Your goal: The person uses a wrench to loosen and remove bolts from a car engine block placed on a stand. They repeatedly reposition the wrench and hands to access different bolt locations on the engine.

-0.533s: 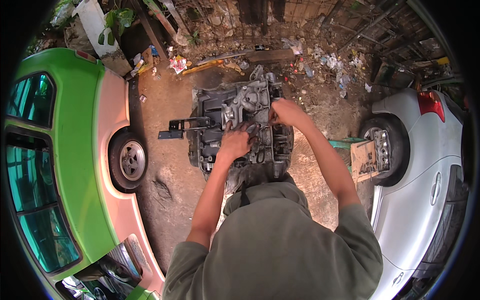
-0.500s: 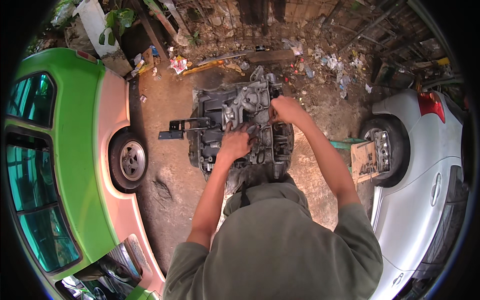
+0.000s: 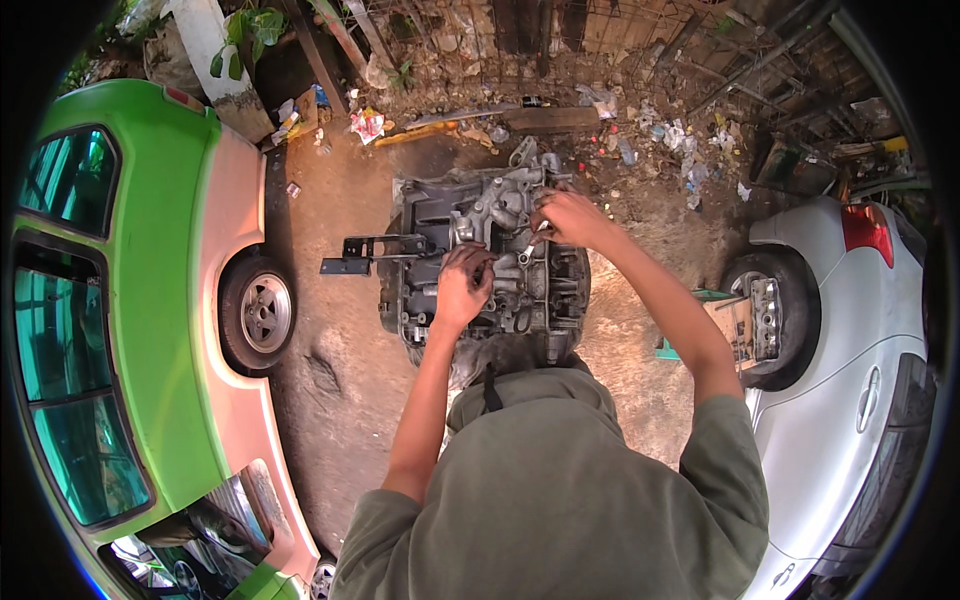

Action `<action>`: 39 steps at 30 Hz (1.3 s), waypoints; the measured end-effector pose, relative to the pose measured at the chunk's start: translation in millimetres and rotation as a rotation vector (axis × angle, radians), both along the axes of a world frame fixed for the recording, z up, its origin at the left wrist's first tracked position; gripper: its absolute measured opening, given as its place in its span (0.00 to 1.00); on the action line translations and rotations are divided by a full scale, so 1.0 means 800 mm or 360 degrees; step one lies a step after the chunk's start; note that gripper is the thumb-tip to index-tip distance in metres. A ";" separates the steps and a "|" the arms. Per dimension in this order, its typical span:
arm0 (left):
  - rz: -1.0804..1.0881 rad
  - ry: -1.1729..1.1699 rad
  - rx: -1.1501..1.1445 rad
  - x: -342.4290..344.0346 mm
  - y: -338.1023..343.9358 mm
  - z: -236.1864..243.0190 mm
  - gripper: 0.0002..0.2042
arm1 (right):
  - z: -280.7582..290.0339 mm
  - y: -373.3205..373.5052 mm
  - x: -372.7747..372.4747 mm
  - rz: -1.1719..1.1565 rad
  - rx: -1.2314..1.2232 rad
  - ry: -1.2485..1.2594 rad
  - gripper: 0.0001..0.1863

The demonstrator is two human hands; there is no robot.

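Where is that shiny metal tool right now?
In the head view, the shiny metal tool pokes out from the right hand, over the engine, to the right of the left hand.

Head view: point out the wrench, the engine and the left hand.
Wrench (image 3: 528, 252), head view: its exposed lower end.
Engine (image 3: 515, 284), head view: its metal upper side.
Left hand (image 3: 463, 284), head view: its back.

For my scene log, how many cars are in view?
2: a green car at the left, a silver car at the right, both partly cut off; others may be hidden.
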State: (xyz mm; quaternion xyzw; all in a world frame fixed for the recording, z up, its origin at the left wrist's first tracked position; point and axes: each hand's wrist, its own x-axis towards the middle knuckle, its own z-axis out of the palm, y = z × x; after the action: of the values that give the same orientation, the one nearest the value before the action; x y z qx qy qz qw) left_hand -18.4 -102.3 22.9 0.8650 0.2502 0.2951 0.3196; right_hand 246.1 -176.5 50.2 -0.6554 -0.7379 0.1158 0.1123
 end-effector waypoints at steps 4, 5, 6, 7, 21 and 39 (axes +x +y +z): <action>0.0028 0.0003 0.0006 -0.001 -0.001 -0.006 0.08 | 0.016 -0.005 -0.012 -0.0215 0.0010 0.0041 0.16; 0.0028 0.0009 0.0004 -0.001 -0.001 -0.006 0.08 | 0.023 -0.006 -0.016 -0.0331 -0.0015 0.0054 0.16; 0.0029 0.0015 0.0003 -0.001 -0.001 -0.006 0.08 | 0.032 -0.009 -0.018 -0.0396 0.0057 -0.0002 0.15; 0.0028 0.0006 0.0003 -0.002 -0.002 -0.006 0.08 | 0.041 -0.015 -0.022 -0.0476 0.0100 -0.0067 0.14; 0.0032 -0.0031 -0.0004 -0.001 -0.002 -0.008 0.08 | 0.031 -0.116 -0.125 -0.0673 -0.0079 0.0017 0.26; 0.0046 -0.0009 -0.0001 0.000 -0.002 -0.005 0.07 | 0.032 -0.119 -0.161 -0.0652 -0.0413 -0.0088 0.33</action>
State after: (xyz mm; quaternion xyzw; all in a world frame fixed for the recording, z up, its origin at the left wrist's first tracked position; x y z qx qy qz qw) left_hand -18.3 -104.0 18.9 0.8603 0.2619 0.3022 0.3163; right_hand 117.0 -271.3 76.1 -0.8031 -0.5713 0.1666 0.0282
